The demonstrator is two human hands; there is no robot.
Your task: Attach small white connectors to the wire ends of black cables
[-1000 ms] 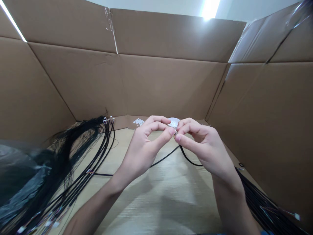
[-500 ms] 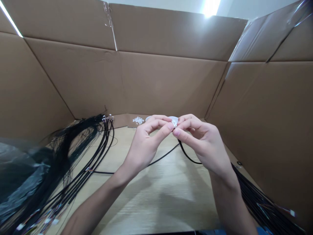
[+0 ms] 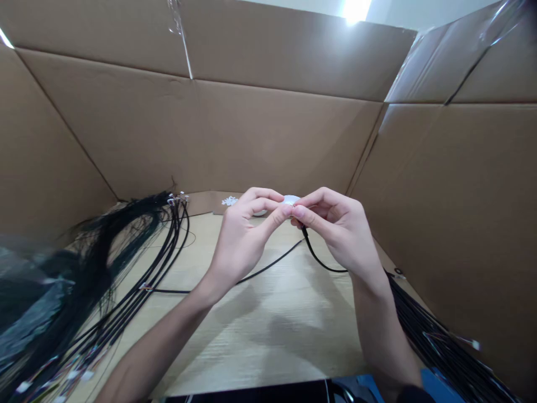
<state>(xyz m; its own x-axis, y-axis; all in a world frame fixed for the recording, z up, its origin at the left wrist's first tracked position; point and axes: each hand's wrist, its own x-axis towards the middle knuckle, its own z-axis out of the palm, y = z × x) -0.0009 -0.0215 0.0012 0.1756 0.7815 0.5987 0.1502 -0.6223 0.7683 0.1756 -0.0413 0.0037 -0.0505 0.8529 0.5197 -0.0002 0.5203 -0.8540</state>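
My left hand and my right hand meet fingertip to fingertip above the middle of the table. Both are closed in a pinch. A black cable hangs from below my right fingers and curves off to the right; its end sits within that hand's grip. Between the fingertips is a small white connector, now almost wholly covered by my thumbs and fingers. Whether the cable's wires are in the connector cannot be made out. Just behind the fingertips shows a white round dish.
Small white connectors lie heaped on cardboard at the back. Black cables with white plugs spread on the left, beside a plastic bag. Another cable bundle lies at right. Cardboard walls enclose the table.
My fingertips have closed in more tightly, covering the white connector that showed between them before. The whole view has shifted slightly, so the surroundings appear farther left.
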